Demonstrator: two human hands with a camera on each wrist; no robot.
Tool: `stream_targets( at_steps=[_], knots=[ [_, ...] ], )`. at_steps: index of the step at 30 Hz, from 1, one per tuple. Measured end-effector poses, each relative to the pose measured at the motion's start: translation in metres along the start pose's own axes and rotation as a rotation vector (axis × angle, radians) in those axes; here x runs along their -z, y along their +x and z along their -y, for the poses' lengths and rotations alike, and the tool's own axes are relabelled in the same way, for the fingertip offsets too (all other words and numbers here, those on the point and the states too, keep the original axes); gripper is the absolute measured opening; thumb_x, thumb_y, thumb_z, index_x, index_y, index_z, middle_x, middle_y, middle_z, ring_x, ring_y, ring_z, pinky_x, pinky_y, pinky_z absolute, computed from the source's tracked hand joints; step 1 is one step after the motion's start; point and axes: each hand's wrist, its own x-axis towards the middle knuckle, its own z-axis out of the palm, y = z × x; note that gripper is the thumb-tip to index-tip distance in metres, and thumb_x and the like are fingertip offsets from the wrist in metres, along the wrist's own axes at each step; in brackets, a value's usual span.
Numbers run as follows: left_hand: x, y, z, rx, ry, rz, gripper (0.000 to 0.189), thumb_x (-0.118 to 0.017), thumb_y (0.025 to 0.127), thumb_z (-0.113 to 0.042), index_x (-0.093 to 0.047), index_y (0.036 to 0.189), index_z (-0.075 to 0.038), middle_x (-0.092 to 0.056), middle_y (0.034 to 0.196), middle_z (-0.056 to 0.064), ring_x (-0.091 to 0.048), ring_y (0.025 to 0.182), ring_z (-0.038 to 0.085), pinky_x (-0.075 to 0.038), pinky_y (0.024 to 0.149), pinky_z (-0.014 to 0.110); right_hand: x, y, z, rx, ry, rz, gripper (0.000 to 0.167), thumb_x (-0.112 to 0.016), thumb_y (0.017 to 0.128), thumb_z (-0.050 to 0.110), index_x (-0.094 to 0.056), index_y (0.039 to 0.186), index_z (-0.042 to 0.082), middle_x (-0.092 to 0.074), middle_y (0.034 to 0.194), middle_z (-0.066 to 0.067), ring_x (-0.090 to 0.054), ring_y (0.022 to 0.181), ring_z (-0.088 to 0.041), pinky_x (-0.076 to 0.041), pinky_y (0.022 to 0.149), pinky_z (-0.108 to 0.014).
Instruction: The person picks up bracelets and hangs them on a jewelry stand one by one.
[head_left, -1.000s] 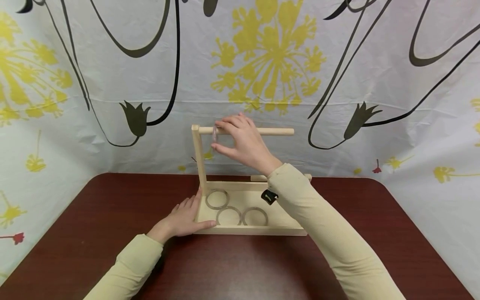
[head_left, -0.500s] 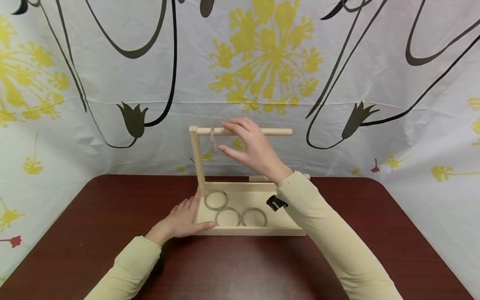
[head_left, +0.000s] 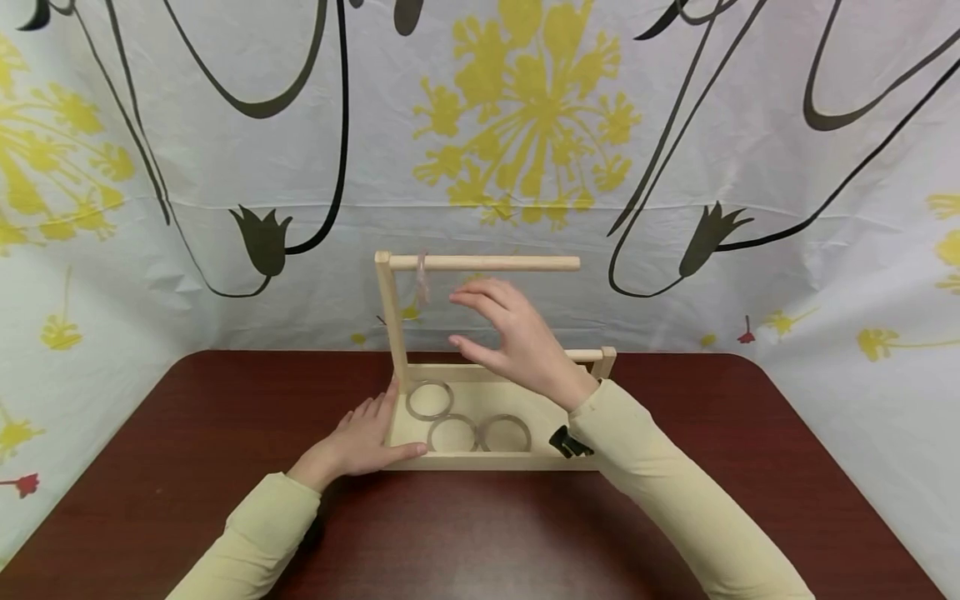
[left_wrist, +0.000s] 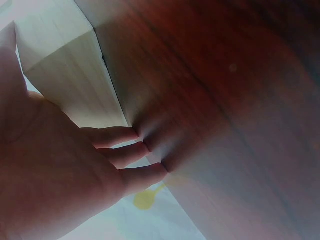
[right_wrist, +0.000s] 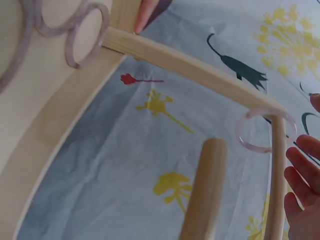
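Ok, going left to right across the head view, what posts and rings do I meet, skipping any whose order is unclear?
Tall post, hanging ring, left front ring, right front ring, short post.

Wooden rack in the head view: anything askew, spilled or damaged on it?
Nothing stands out. One ring hangs from the upper bar, three rings lie in the tray, and no crack or break shows, though the front wall hides part of two.
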Motion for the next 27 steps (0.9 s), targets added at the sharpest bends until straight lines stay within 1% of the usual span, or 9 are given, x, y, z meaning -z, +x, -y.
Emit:
stream_targets(
  at_steps=[5,12,18,24,27],
  knots=[
    [-0.001,0.000,0.001,0.003,0.006,0.000,0.110,-0.057,0.086,-0.065,-0.001,0.154,0.001,-0.023,0.150,0.032,-0.022,0.136,0.051,-0.020,0.104,0.065,-0.006,-0.014,0.006,-0.023,0.031,0.029,0.044,-0.075,0.086,0.020,-0.062,0.123,0.001,-0.058,0.124,-0.013,-0.050,0.120,-0.027,-0.033,0.105,-0.038],
    [-0.001,-0.001,0.002,0.003,-0.004,-0.008,0.110,-0.058,0.086,-0.064,-0.001,0.154,0.001,-0.023,0.150,0.032,-0.023,0.136,0.051,-0.020,0.103,0.066,-0.014,-0.029,0.014,-0.114,0.137,0.082,0.042,-0.074,0.086,0.017,-0.061,0.124,0.002,-0.057,0.126,-0.011,-0.049,0.121,-0.021,-0.037,0.102,-0.034],
    [-0.001,0.000,0.002,0.003,-0.008,-0.010,0.111,-0.058,0.086,-0.065,0.000,0.154,0.000,-0.022,0.151,0.031,-0.022,0.136,0.051,-0.020,0.103,0.066,-0.020,-0.039,0.020,-0.132,0.183,0.114,0.042,-0.074,0.086,0.017,-0.061,0.124,0.004,-0.058,0.126,-0.010,-0.049,0.121,-0.020,-0.036,0.103,-0.033],
    [0.001,0.000,0.000,-0.002,-0.013,-0.004,0.109,-0.058,0.087,-0.063,0.000,0.154,0.001,-0.022,0.151,0.032,-0.022,0.136,0.051,-0.021,0.103,0.066,-0.024,-0.049,0.026,-0.164,0.201,0.180,0.040,-0.071,0.089,0.021,-0.061,0.125,0.008,-0.056,0.127,-0.003,-0.048,0.122,-0.014,-0.036,0.103,-0.031],
    [0.002,0.000,0.000,0.001,-0.013,0.001,0.109,-0.058,0.087,-0.063,0.001,0.153,0.001,-0.022,0.151,0.032,-0.021,0.136,0.051,-0.020,0.103,0.066,-0.027,-0.054,0.026,-0.162,0.208,0.195,0.041,-0.072,0.088,0.020,-0.061,0.125,0.008,-0.057,0.126,-0.004,-0.050,0.120,-0.014,-0.038,0.101,-0.030]
  ],
)
